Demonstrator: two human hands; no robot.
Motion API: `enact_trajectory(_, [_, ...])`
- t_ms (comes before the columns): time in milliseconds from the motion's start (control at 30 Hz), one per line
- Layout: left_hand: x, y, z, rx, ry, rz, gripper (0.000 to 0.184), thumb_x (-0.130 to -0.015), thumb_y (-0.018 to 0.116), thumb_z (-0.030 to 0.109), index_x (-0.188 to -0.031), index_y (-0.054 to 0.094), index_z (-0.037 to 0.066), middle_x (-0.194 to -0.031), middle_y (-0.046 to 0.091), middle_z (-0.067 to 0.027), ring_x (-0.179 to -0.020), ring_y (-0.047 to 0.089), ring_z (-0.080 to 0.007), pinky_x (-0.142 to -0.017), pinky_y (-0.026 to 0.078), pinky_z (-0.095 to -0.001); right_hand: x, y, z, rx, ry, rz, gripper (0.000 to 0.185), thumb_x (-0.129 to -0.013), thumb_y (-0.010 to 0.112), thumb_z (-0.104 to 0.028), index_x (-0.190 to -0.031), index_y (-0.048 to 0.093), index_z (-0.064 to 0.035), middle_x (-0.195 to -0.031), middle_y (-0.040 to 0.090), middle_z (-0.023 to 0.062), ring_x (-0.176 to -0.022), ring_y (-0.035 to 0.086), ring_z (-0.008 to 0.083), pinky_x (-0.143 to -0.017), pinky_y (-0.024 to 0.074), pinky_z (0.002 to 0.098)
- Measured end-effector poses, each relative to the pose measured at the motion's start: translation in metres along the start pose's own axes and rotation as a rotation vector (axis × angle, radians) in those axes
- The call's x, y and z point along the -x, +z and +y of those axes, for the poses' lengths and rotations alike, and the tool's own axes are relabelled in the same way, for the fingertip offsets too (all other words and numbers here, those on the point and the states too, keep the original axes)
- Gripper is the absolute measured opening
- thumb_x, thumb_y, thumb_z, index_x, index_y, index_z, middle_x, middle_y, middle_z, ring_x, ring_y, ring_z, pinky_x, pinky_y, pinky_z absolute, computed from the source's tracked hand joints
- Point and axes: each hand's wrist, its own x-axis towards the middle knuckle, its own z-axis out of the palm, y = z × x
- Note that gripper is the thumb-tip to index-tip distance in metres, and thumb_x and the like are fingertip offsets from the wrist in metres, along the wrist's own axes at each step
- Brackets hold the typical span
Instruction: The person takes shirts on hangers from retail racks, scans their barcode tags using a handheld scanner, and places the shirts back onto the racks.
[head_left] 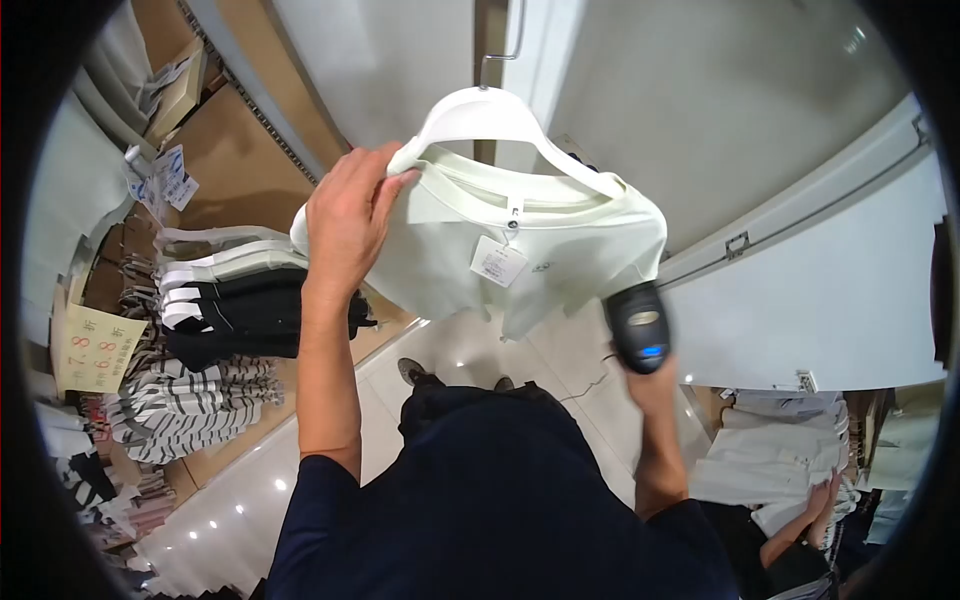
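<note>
A pale, near-white T-shirt (440, 240) hangs on a white hanger (480, 115) whose metal hook points up. My left hand (350, 205) is closed on the shirt's shoulder at the hanger's left arm, with the thumb in front. From the collar dangles a white price tag (498, 261). My right hand (652, 385) grips a black barcode scanner (638, 325) with a lit blue spot, just below the shirt's right sleeve. The scanner hides most of the right fingers. Whether the scanner touches the shirt I cannot tell.
On the left, black garments (240, 315) and striped garments (200, 400) hang beside a yellow price sign (98, 350). White cabinet doors (830, 270) stand on the right. White clothes (775, 450) and another person's arm (800, 525) are at lower right. A thin cable (588, 388) crosses the tiled floor.
</note>
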Motion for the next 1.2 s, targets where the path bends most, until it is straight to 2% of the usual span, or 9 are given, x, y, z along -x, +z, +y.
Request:
enact_trajectory(100, [0.004, 0.004, 0.029, -0.061, -0.008, 0.027, 0.022, -0.087, 0.071, 0.016, -0.105, 0.067, 0.005, -0.078, 0.057, -0.0081, -0.073, 0.057, -0.0254, -0.066, 0.045, -0.0390, 0.019, 0.034, 0.009, -0.155, -0.154, -0.395, 0.022, -0.078, 0.073, -0.002, -0.099, 0.067, 0.0005, -0.091, 0.071, 0.0128, -0.084, 0.068, 0.0211, -0.077, 0.0527, 0.0345])
enact_trajectory(300, [0.018, 0.010, 0.076, -0.179, -0.105, 0.001, 0.021, -0.090, 0.070, 0.018, -0.108, 0.067, 0.007, -0.077, 0.056, -0.0084, -0.072, 0.057, -0.0254, -0.066, 0.045, -0.0389, 0.038, 0.058, -0.001, -0.377, 0.169, -0.358, 0.021, -0.085, 0.076, -0.010, -0.100, 0.068, 0.0019, -0.090, 0.073, 0.0121, -0.084, 0.068, 0.0174, -0.077, 0.0523, 0.0317])
enact_trajectory(733, [0.057, 0.013, 0.065, -0.064, -0.188, 0.049, 0.024, -0.088, 0.070, 0.016, -0.109, 0.067, 0.006, -0.089, 0.064, -0.0119, -0.083, 0.063, -0.0315, -0.073, 0.049, -0.0407, 0.046, 0.058, 0.021, -0.340, 0.219, -0.436, 0.026, -0.083, 0.079, -0.017, -0.095, 0.069, 0.0024, -0.085, 0.072, 0.0127, -0.079, 0.068, 0.0189, -0.074, 0.0523, 0.0340])
enact_trajectory(800, [0.067, 0.009, 0.053, 0.012, -0.156, -0.045, 0.027, -0.085, 0.072, 0.015, -0.108, 0.066, 0.002, -0.093, 0.065, -0.0158, -0.090, 0.062, -0.0363, -0.078, 0.049, -0.0439, 0.039, 0.041, 0.032, -0.172, 0.103, -0.342, 0.049, -0.073, 0.087, -0.022, -0.106, 0.064, 0.0058, -0.104, 0.069, 0.0199, -0.090, 0.067, 0.0293, -0.079, 0.0526, 0.0391])
enact_trajectory(867, [0.092, 0.010, 0.034, -0.021, -0.010, -0.164, 0.030, -0.082, 0.073, 0.014, -0.110, 0.065, 0.005, -0.093, 0.063, -0.0132, -0.089, 0.059, -0.0338, -0.080, 0.046, -0.0434, 0.036, 0.011, 0.104, 0.255, -0.633, 0.006, 0.068, -0.068, 0.088, -0.017, -0.123, 0.055, 0.0048, -0.125, 0.057, 0.0228, -0.109, 0.060, 0.0359, -0.090, 0.0494, 0.0440])
enact_trajectory(933, [0.114, 0.010, 0.032, -0.018, 0.099, -0.266, 0.033, -0.080, 0.074, 0.013, -0.110, 0.064, 0.006, -0.092, 0.061, -0.0107, -0.089, 0.058, -0.0314, -0.081, 0.043, -0.0412, -0.013, -0.015, -0.032, -0.142, -0.454, -0.025, 0.044, -0.070, 0.078, -0.008, -0.109, 0.061, 0.0013, -0.112, 0.063, 0.0166, -0.099, 0.061, 0.0366, -0.084, 0.0494, 0.0455])
enact_trajectory(967, [0.123, 0.010, 0.036, -0.014, 0.123, -0.341, 0.033, -0.079, 0.074, 0.014, -0.110, 0.064, 0.007, -0.092, 0.061, -0.0096, -0.091, 0.058, -0.0300, -0.082, 0.042, -0.0401, -0.036, -0.027, -0.056, 0.149, -0.590, -0.123, 0.036, -0.070, 0.075, -0.006, -0.104, 0.063, 0.0001, -0.107, 0.065, 0.0155, -0.096, 0.061, 0.0372, -0.082, 0.0494, 0.0454])
enact_trajectory(1067, [0.144, 0.011, 0.037, 0.138, 0.125, -0.374, 0.031, -0.082, 0.072, 0.018, -0.109, 0.063, 0.007, -0.091, 0.059, -0.0086, -0.091, 0.056, -0.0289, -0.083, 0.041, -0.0399, -0.056, -0.017, -0.048, 0.228, -0.663, -0.286, 0.029, -0.067, 0.073, -0.005, -0.095, 0.064, -0.0016, -0.097, 0.067, 0.0145, -0.092, 0.063, 0.0375, -0.081, 0.0495, 0.0436])
enact_trajectory(1200, [0.144, -0.003, 0.010, 0.197, 0.041, -0.378, 0.027, -0.087, 0.070, 0.020, -0.110, 0.063, 0.008, -0.092, 0.059, -0.0075, -0.092, 0.056, -0.0285, -0.087, 0.040, -0.0389, -0.044, 0.012, -0.028, 0.259, -0.462, -0.588, 0.030, -0.066, 0.077, -0.006, -0.092, 0.062, -0.0035, -0.086, 0.067, 0.0179, -0.082, 0.064, 0.0401, -0.073, 0.0510, 0.0440])
